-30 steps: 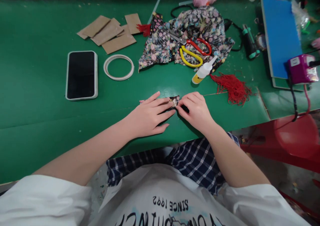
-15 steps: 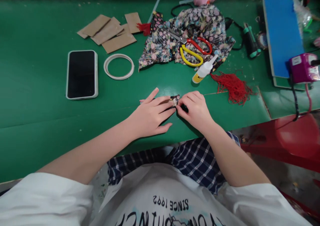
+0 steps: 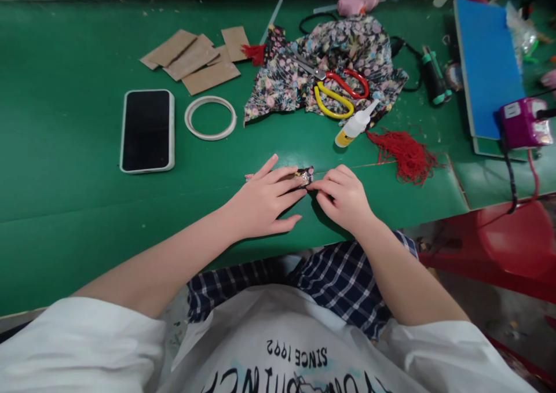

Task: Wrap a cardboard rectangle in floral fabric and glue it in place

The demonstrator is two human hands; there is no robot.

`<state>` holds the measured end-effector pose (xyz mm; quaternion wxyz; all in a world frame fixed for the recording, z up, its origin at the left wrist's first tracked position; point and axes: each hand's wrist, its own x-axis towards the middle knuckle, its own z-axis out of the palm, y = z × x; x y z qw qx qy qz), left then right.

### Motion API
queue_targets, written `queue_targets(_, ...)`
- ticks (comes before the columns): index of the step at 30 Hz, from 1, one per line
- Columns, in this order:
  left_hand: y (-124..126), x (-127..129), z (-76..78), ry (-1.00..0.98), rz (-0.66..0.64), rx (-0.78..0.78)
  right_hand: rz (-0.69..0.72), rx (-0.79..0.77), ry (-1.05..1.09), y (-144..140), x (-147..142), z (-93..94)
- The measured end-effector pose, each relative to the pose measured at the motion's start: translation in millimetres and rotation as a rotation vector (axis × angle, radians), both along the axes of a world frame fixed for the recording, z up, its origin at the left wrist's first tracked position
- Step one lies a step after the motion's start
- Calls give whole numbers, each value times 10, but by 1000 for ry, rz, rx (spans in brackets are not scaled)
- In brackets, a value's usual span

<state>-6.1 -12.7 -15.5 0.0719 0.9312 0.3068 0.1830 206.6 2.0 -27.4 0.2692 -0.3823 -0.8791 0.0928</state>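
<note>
Floral fabric piece (image 3: 304,176) lies on the near table edge; left hand (image 3: 260,199) presses it flat with spread fingers, right hand (image 3: 345,196) pinches its right end.

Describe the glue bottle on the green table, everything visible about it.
The glue bottle is small, of whitish translucent plastic, with yellowish content at its base and a long tapering white nozzle. It lies on its side on the green table, nozzle pointing up and right toward the floral fabric, its tip at the fabric's edge. The red thread bundle lies just right of it. No hand touches it.
</note>
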Motion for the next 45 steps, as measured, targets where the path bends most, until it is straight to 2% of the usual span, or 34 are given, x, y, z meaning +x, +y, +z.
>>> queue_targets(6,-8,-1,3,-17,5,-18,-42,-57,70,25,-13,16)
queue_targets(12,-5,2,-12,-18,5,-24,-109,-83,-4,18,-29,22)
queue_targets(16,-4,12,-10,-10,14,-32,-48,-91,-33,9,-35,23)
queue_targets(21,-4,8,-15,3,10,-35,-97,-115,-55,14,-36,14)
queue_targets(28,-16,-2,-21,5,12,-23,-104,-75,-39,19,-29,16)
queue_targets(31,-15,1,-21,5,8,-21,-151,-30,-7,38,-41,19)
queue_targets(34,-11,10,-22,4,10,-25,-181,4,-66,59,-63,8)
queue_targets(38,-11,20,-21,1,11,-36,-146,-20,-151,66,-77,-22)
queue_targets(45,-13,15,-15,38,26,-38,-148,-8,-187,53,-69,-34)
